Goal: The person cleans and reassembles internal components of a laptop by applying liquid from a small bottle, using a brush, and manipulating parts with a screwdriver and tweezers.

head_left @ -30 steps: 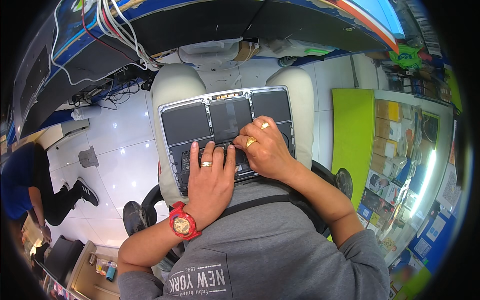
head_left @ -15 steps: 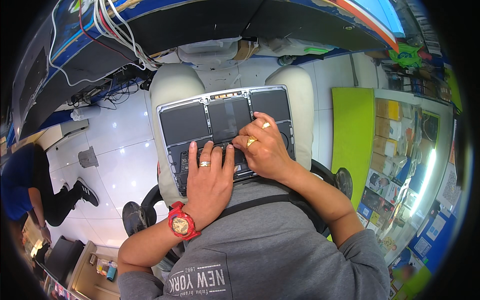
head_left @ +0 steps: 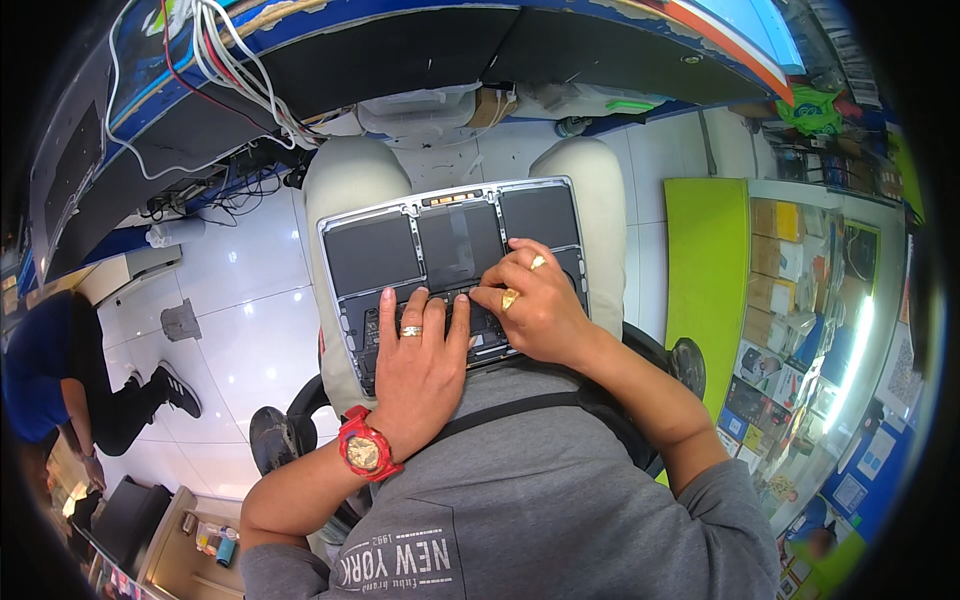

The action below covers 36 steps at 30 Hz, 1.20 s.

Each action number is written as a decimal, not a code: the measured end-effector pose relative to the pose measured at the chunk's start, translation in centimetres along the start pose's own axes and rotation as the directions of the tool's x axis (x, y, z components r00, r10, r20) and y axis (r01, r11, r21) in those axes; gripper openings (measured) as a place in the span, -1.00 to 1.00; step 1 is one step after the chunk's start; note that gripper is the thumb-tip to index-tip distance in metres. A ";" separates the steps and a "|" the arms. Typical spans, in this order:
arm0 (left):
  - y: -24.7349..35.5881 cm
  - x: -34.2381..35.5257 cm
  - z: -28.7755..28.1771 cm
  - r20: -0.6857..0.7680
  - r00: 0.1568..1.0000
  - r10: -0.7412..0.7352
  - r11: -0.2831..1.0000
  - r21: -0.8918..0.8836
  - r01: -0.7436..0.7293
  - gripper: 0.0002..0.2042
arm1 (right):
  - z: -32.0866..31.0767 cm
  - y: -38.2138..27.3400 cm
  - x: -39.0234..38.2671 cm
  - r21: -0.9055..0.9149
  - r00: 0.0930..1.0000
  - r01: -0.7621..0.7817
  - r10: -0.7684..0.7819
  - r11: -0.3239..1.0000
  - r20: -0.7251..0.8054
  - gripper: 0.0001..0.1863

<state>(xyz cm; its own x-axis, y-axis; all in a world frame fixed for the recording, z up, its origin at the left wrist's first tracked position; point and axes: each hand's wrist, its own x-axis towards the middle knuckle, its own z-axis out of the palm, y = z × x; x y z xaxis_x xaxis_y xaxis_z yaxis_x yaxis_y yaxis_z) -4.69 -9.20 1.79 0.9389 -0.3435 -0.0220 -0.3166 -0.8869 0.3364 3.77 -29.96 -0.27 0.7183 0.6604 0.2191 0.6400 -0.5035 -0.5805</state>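
An opened-up laptop base (head_left: 372, 250) lies across my lap, its flat black battery cells and dark circuit board bared. My left hand (head_left: 420, 345) rests flat over the board at the near left, fingers stretched and slightly apart, their tips close to the lower edge of the cells. Beside its index fingertip, my right hand (head_left: 538, 305) bends over the middle of the board, thumb and index finger pinched together. Whatever sits in that pinch, if anything, is too small or hidden to make out. The other right fingers curl near the right-hand cell.
A dark-fronted workbench (head_left: 400, 62) with hanging white cables (head_left: 235, 65) spans the far side. At left, a person in blue (head_left: 45, 370) bends low near the tiled floor (head_left: 235, 370). A green panel (head_left: 700, 290) and a glass display case (head_left: 790, 300) stand at right.
My right hand has shifted very slightly, its pinch still over the middle of the board. My left hand keeps its place, and the view has moved a little.
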 end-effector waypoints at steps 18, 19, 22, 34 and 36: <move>-0.9 0.8 -0.8 -0.023 1.000 -0.004 0.996 -0.086 0.003 -0.52 | -0.1 0.0 -0.2 -0.027 0.999 0.048 -0.048 0.998 0.002 -0.62; -0.9 0.6 -0.8 -0.017 1.000 -0.006 0.997 -0.083 0.004 -0.52 | -0.2 -0.1 -0.2 -0.022 0.999 0.051 -0.051 0.998 -0.001 -0.63; -0.7 0.7 -0.6 -0.029 1.000 0.003 0.997 -0.074 -0.005 -0.53 | -0.3 0.1 -0.1 0.003 0.999 0.050 -0.050 0.999 0.006 -0.66; -0.7 0.8 -1.0 -0.023 0.999 0.037 0.999 -0.037 -0.038 -0.53 | -15.2 5.0 16.9 -0.264 0.834 -0.082 -0.079 0.961 -0.546 -0.87; -0.5 0.7 -0.9 -0.025 0.998 0.050 0.998 -0.026 -0.051 -0.53 | -17.4 6.6 21.4 -0.436 0.858 -0.156 -0.098 0.886 -0.505 -0.86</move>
<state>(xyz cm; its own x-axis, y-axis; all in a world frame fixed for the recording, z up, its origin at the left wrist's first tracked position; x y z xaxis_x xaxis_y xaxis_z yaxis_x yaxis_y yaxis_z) -3.72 -8.72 2.42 0.9249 -0.3799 0.0187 -0.3606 -0.8600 0.3610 28.12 -28.80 14.27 0.6915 0.3344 0.6403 0.5745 -0.7919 -0.2069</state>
